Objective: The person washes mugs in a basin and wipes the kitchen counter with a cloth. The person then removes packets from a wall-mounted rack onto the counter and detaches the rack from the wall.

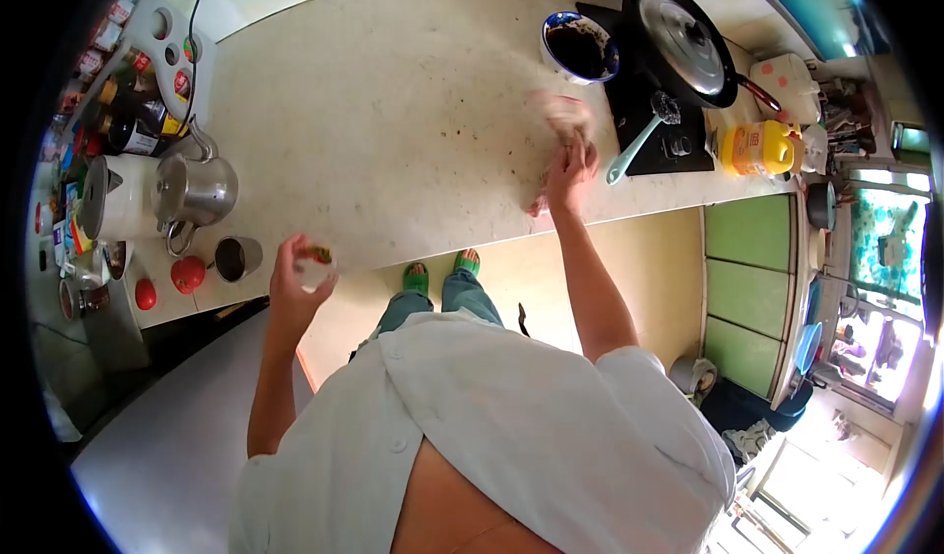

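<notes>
My left hand (293, 284) is closed around a small see-through object (317, 277) with a green and reddish patch at its top; it looks like a little jar, but blur hides the details. It is held at the counter's front edge, to the right of a metal cup (237, 258). Over the right part of the counter, my right hand (570, 175) grips a crumpled pinkish-white cloth (567, 114), smeared by motion. Part of the cloth hangs below the hand near the edge. Dark crumbs dot the pale countertop (374, 131) to the left of it.
A bowl with dark residue (580, 48) stands beyond my right hand. Beside it are a black cooktop (639, 146), a lidded pan (678, 43), a green-handled scrubber (634, 151) and a yellow jug (757, 149). At left stand a steel kettle (197, 190), tomatoes (188, 275) and several bottles.
</notes>
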`<state>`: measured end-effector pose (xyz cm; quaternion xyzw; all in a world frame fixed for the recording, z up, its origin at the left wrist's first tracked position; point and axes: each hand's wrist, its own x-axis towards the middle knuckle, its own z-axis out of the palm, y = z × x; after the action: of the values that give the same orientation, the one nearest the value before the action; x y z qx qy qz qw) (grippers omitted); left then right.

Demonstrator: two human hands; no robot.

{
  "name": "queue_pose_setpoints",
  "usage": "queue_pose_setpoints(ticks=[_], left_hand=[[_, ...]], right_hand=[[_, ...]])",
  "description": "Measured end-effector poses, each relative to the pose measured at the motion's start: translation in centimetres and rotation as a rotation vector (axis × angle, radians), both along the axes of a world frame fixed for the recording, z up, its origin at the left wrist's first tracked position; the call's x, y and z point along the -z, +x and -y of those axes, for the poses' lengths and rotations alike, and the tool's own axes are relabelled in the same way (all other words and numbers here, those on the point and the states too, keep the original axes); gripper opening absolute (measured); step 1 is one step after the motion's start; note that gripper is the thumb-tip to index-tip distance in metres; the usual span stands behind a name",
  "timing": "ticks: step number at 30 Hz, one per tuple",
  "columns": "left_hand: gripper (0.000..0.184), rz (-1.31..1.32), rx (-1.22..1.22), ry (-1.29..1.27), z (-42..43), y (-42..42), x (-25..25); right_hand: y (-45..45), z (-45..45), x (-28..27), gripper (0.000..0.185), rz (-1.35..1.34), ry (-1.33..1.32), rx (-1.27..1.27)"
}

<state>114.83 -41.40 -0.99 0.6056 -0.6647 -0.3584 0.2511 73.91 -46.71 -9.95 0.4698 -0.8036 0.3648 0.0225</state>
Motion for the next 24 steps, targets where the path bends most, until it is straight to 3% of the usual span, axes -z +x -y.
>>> queue_pose_setpoints(ticks=[1, 3, 4, 5, 6, 7, 8, 10, 11, 14, 16, 18, 20, 22, 23, 24], left_hand=[[0.064, -0.005, -0.001, -0.004, -0.6, 0.5, 0.0], [0.063, 0.003, -0.062, 0.075, -1.4, 0.8, 0.3], [0.063, -0.003, -0.065, 0.072, -1.5, 0.9, 0.5], [0.063, -0.006, -0.087, 0.085, -1.7, 0.9, 0.8], [0.064, -0.008, -0.109, 0.097, -1.9, 0.9, 1.1], [0.064, -0.009, -0.115, 0.086, -2.0, 0.8, 1.4], [0.064, -0.016, -0.122, 0.078, -2.0, 0.8, 1.7], [0.064, 0.061, -0.131, 0.068, -2.4, 1.6, 2.5], [0.064, 0.020, -0.151, 0.064, -3.0, 2.9, 4.5], [0.064, 0.151, -0.225, 0.111, -4.6, 3.7, 3.5], [0.063, 0.184, -0.262, 0.081, -6.3, 3.8, 3.8], [0.062, 0.121, -0.340, 0.072, -7.9, 3.7, 3.8], [0.062, 0.016, -0.420, 0.148, -8.7, 3.9, 4.0], [0.062, 0.104, -0.378, 0.108, -8.0, 3.0, 3.4], [0.062, 0.141, -0.378, 0.124, -6.8, 2.0, 2.1], [0.062, 0.134, -0.375, 0.126, -6.0, 2.1, 2.3]], right_hand=[[0.6, 0.3, 0.6, 0.031, -0.005, -0.004, -0.001], [3.0, 1.7, 1.8, 0.038, -0.281, 0.272, 0.243], [3.8, 2.9, 1.7, 0.045, -0.245, -0.008, 0.007], [5.9, 3.3, 3.1, 0.049, -0.165, 0.117, -0.037], [6.9, 4.7, 4.2, 0.051, -0.262, 0.075, -0.139], [8.6, 5.6, 2.3, 0.052, -0.228, 0.138, -0.246], [9.3, 7.0, 2.4, 0.052, -0.097, 0.029, -0.354], [8.7, 11.5, 1.9, 0.052, -0.022, -0.083, -0.388], [7.7, 14.4, 1.3, 0.052, -0.055, -0.102, -0.367], [4.4, 21.9, -1.5, 0.052, -0.184, -0.113, -0.240], [1.6, 26.8, 0.4, 0.052, -0.279, -0.076, -0.209], [-0.5, 30.1, 5.1, 0.050, -0.315, 0.060, -0.200], [0.9, 29.1, 3.1, 0.041, -0.254, 0.137, -0.215], [1.2, 28.5, 3.4, 0.029, 0.174, 0.151, -0.643], [2.7, 26.7, 4.6, 0.021, -0.068, 0.002, -0.598], [3.8, 24.1, 3.3, 0.022, 0.015, 0.115, -0.692]])
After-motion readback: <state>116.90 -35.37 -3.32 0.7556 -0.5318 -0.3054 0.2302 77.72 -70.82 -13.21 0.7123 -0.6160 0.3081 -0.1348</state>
